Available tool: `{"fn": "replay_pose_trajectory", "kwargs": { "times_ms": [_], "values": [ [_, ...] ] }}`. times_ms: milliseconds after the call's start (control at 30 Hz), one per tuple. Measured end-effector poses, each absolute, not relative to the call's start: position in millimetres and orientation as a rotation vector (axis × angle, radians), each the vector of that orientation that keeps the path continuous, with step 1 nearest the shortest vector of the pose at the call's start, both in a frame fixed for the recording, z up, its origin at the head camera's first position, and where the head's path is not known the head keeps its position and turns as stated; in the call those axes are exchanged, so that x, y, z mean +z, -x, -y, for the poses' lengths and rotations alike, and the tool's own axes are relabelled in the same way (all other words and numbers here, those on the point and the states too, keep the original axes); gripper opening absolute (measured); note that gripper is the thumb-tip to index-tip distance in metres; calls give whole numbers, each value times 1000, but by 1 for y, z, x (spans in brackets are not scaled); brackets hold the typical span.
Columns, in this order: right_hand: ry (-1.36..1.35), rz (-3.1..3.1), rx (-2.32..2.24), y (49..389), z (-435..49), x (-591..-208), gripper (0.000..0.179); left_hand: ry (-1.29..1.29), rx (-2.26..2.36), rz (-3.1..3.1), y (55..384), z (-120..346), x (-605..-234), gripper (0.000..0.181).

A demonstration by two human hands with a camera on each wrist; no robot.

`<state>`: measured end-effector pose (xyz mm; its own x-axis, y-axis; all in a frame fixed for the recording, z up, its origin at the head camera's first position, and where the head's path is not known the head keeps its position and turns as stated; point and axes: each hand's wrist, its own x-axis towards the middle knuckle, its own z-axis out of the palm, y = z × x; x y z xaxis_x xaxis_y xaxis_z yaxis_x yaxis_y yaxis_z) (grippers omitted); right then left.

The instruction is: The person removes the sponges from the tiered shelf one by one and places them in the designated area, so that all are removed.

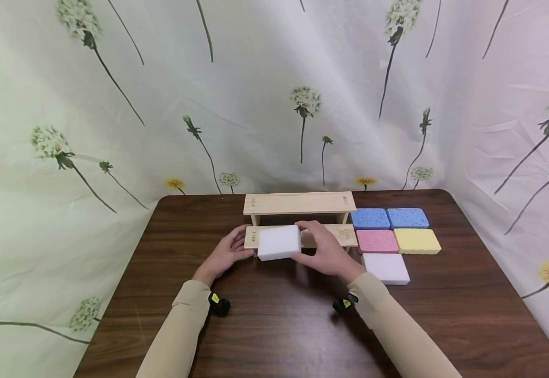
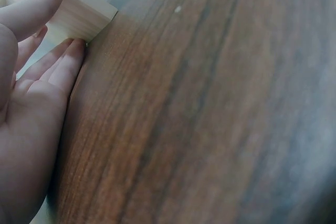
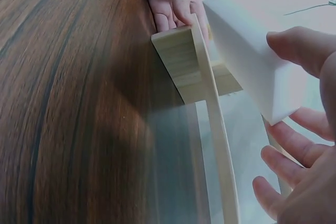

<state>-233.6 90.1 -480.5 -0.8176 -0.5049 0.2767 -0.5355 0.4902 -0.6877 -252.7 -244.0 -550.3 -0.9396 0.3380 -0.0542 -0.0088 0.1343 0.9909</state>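
My right hand [image 1: 327, 251] pinches a white sponge block [image 1: 279, 243] by its right end, between thumb and fingers. In the right wrist view the block [image 3: 244, 51] is tilted over the wooden shelf's lower step, with the thumb on one face and fingertips at the other. Whether it touches the step cannot be told. My left hand [image 1: 227, 253] rests at the left end of the pale two-step wooden shelf [image 1: 251, 240]. Its fingers are extended beside the end support [image 2: 86, 17], and its thumb lies by the front corner.
Right of the shelf, two blue sponges [image 1: 370, 218] lie side by side at the back. In front of them are a pink sponge [image 1: 377, 241] and a yellow sponge [image 1: 417, 241]. Another white sponge [image 1: 386, 269] lies nearest. A flower-print cloth [image 1: 255, 105] hangs behind the brown table [image 1: 274, 325].
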Motion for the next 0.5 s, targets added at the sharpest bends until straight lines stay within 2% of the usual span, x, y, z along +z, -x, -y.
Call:
{"fn": "replay_pose_trajectory", "kwargs": {
  "times_ms": [500],
  "values": [
    [-927, 2615, 1368, 222, -121, -475, 71, -337, 1904, -2116, 252, 245, -547, 86]
  ]
}}
